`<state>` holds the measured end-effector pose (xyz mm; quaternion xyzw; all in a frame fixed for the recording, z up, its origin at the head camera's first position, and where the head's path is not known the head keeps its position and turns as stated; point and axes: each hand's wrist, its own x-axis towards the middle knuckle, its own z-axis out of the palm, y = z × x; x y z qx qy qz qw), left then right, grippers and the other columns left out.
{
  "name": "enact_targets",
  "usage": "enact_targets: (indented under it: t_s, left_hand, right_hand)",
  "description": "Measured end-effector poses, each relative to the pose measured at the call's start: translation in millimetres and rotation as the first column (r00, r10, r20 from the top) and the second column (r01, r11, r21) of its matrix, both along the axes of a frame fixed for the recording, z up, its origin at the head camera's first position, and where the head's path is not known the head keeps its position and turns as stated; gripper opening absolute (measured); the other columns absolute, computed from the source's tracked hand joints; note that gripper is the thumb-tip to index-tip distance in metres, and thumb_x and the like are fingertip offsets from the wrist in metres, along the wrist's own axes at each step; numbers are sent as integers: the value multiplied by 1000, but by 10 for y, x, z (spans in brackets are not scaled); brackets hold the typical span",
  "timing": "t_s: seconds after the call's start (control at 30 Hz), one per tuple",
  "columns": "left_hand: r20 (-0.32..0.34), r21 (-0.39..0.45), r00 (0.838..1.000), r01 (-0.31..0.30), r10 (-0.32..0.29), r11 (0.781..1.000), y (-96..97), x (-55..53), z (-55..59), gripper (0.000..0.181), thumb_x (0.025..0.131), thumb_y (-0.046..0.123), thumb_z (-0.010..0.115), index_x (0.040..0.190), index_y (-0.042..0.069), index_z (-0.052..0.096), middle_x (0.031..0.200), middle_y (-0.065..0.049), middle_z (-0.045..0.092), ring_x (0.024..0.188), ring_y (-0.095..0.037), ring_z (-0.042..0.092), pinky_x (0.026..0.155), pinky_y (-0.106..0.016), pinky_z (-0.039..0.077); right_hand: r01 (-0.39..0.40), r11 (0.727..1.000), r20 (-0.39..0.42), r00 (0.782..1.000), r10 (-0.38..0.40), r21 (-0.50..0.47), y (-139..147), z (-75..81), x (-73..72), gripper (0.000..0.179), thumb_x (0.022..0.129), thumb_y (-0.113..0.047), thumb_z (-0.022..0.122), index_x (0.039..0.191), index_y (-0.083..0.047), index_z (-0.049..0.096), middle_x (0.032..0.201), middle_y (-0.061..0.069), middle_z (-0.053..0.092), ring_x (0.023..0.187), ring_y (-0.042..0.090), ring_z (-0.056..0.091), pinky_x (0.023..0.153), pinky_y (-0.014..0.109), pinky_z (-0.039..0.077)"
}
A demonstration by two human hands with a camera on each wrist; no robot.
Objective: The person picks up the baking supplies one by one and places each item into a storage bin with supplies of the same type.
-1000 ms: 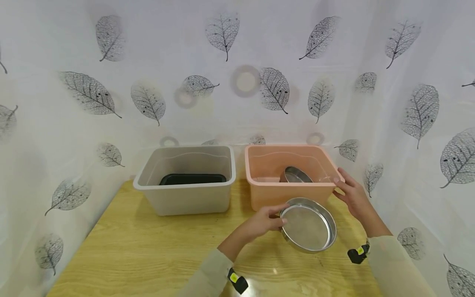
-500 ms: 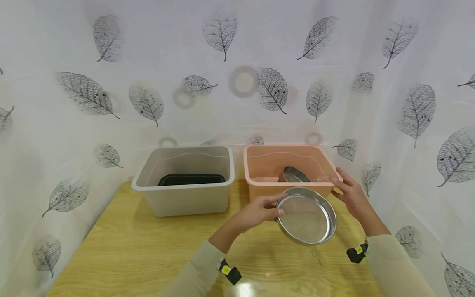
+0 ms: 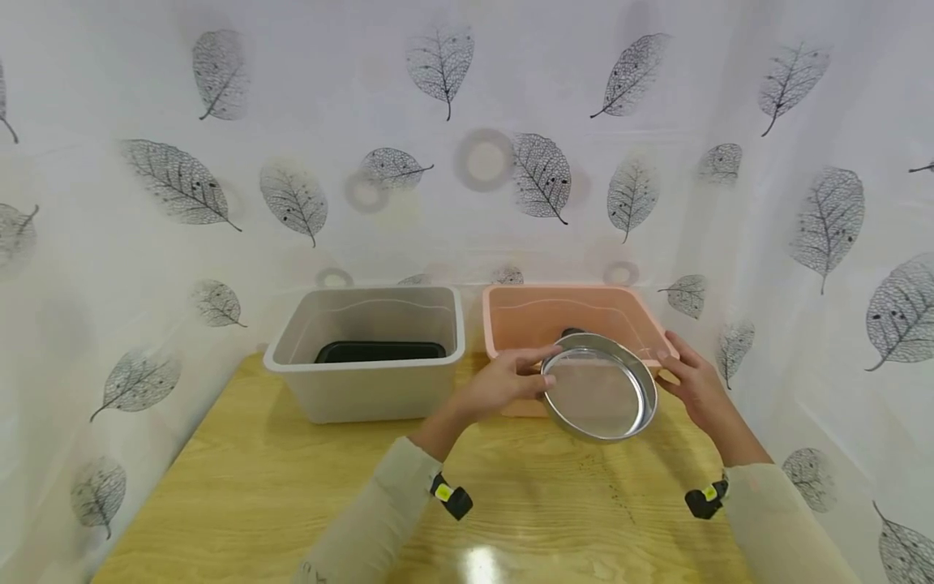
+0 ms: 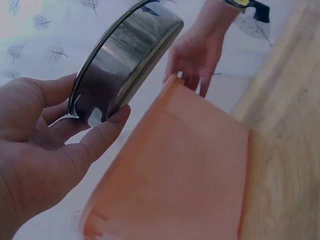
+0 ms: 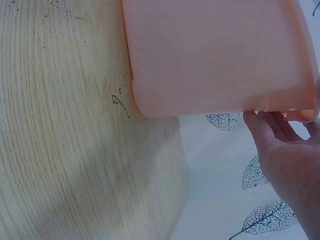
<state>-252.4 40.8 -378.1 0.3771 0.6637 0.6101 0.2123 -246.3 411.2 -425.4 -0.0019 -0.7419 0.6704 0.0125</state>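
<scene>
My left hand (image 3: 499, 385) pinches the edge of a round metal sieve (image 3: 594, 397), fingers on the rim and thumb on the side wall, as the left wrist view shows. The sieve is held tilted above the table, overlapping the front of the pink plastic bin (image 3: 620, 312) in the head view. Its pinkish mesh lets the bin behind show through. At the bin's front right corner my right hand (image 3: 693, 381) grips the rim, thumb on top and fingers underneath. Inside the bin, only the dark top edge of another round metal piece (image 3: 572, 331) shows behind the sieve.
A grey plastic bin (image 3: 379, 393) stands left of the pink one, with a black tray-like thing (image 3: 379, 351) inside. Both sit at the back of a wooden table (image 3: 292, 495). Dark specks (image 3: 620, 495) mark the wood. A leaf-print curtain (image 3: 467, 219) surrounds the table.
My left hand has raised the sieve up and toward the pink bin, so it now covers the bin's front rim and most of the metal piece inside. The right hand keeps its grip.
</scene>
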Motion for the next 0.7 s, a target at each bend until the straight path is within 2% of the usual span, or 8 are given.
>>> enact_targets:
  t_s: [0.07,0.17,0.3,0.43,0.7]
  left_hand:
    - [-6,-22,1000,-19,19,1000,-4,-45,40,60,102,19,62,157,17,37,136,-13,60,100,-15,67,94,-32,58]
    - [2,-32,999,-35,35,999,14,-119,85,60,102,20,61,157,19,37,131,-16,62,99,-15,68,95,-33,57]
    - [34,-23,998,-46,47,999,46,-197,128,59,103,17,60,157,19,37,138,-19,59,99,-17,69,95,-34,58]
    - [67,-18,996,-65,66,998,66,-264,149,59,102,16,61,156,21,40,138,-15,60,99,-16,69,95,-35,58]
    - [115,5,988,-102,101,995,154,-438,161,58,102,14,61,156,17,40,155,-10,46,114,-29,67,95,-35,58]
  right_hand:
    - [-4,1000,-2,1000,4,-14,-4,6,4,74,107,-29,51,163,-17,4,169,12,-14,155,37,5,85,10,52]
    - [5,1000,8,1000,-5,-8,-11,24,19,75,107,-30,51,163,-17,4,168,14,-16,154,40,3,85,10,53]
    - [0,1000,20,1000,0,2,-3,36,30,75,107,-31,50,163,-17,2,167,17,-16,153,43,4,85,10,53]
    - [-13,1000,17,1000,13,-5,-7,38,21,75,107,-30,50,163,-17,2,167,17,-17,153,43,2,85,11,53]
    - [-21,1000,12,1000,21,-19,-32,48,24,76,107,-30,51,163,-16,1,167,13,-20,153,42,-1,85,10,53]
